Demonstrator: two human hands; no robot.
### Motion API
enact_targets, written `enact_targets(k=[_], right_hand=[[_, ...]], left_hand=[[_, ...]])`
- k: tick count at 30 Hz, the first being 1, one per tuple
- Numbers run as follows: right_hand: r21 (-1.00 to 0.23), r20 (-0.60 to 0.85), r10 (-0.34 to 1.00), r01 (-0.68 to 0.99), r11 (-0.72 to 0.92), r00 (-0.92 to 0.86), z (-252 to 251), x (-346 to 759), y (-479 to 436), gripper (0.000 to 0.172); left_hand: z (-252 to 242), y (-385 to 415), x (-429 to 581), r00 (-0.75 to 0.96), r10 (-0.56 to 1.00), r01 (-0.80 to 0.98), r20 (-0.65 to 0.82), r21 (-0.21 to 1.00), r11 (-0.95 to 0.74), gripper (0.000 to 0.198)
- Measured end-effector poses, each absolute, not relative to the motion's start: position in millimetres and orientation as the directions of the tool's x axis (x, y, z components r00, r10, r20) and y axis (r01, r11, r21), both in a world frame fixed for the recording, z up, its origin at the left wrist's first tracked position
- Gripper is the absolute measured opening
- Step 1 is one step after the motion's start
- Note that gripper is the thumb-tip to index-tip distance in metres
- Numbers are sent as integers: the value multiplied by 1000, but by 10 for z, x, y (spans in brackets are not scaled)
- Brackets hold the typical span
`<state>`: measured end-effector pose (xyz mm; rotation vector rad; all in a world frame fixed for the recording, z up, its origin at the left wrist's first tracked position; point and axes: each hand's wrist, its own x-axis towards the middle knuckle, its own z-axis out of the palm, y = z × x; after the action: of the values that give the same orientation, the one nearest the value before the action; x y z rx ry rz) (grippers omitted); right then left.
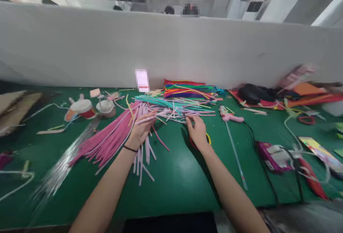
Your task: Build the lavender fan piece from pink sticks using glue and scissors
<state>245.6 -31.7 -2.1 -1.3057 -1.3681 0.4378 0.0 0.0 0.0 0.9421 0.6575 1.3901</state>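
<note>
My left hand is closed around a few pale pink pipe cleaners, lifted slightly over a big pile of pink pipe cleaners on the green table. My right hand pinches at the thin pale stems in the mixed heap, fingers curled together. Under the right wrist lies a small yellow and red ring. A bundle of teal pipe cleaners and a stack of rainbow-coloured ones lie just beyond both hands.
A pink glue gun with a long clear stick lies right of my hand. Two paper cups stand at the left, silver strands nearer. Black cloth, coloured sheets and packets crowd the right side. A grey partition wall backs the table.
</note>
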Motion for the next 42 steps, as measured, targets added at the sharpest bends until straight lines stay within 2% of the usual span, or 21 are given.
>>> enact_targets(k=[2,4,6,7,9,12,13,14,16,18,20,22,25,27,30,32,38,42], right_hand=[[-980,191,956,104,171,224,15,2407,-299,52],[-991,2,993,-132,17,118,40,2381,-287,54],[-952,-124,992,-280,-125,-21,42,2382,-284,51],[-948,-137,989,-281,-148,-57,32,2386,-285,46],[-976,-94,992,-187,-109,-87,-4,2388,-293,41],[-1000,9,995,5,10,-96,-65,2349,-317,41],[-998,29,995,45,34,-95,-75,2327,-328,39],[-997,39,995,70,46,-91,-79,2304,-340,38],[-994,49,994,92,59,-103,-66,2265,-366,36],[-990,84,991,106,95,-103,-35,2248,-389,31],[-977,159,987,137,161,-21,2,2256,-400,28],[-955,257,955,191,227,150,37,2285,-395,31],[-924,363,879,244,296,310,69,2330,-360,34],[-941,329,905,177,289,271,64,2341,-333,35],[-993,114,991,4,114,68,19,2330,-308,39],[-999,18,1000,-49,17,-21,-16,2322,-303,39],[-995,-10,1000,-97,-9,12,-28,2321,-315,38],[-994,-22,998,-107,-27,-51,-7,2292,-338,37]], left_hand=[[36,-39,4,199,965,-463,169,884,-59,23],[55,-70,21,253,956,-421,147,907,-28,40],[51,-83,52,275,959,-380,64,924,47,74],[41,-80,70,256,966,-377,20,923,81,85],[18,-56,99,158,986,-408,-56,906,117,83],[21,-1,99,-5,987,-519,-159,844,134,43],[35,13,87,-10,982,-562,-188,814,150,29],[54,23,72,14,977,-597,-211,783,178,24],[89,26,46,86,970,-629,-226,743,229,29],[108,14,42,110,973,-616,-202,754,226,24],[107,-6,63,71,983,-599,-167,781,176,26],[99,-28,98,42,989,-590,-143,795,139,29],[101,-66,155,71,989,-562,-133,813,149,27],[112,-95,195,122,984,-538,-133,824,178,26],[132,-139,252,178,975,-517,-129,831,204,23],[142,-164,276,189,972,-498,-141,839,219,23],[133,-199,275,255,938,-261,-235,917,301,31],[107,-199,284,216,955,-221,-204,942,251,39]])
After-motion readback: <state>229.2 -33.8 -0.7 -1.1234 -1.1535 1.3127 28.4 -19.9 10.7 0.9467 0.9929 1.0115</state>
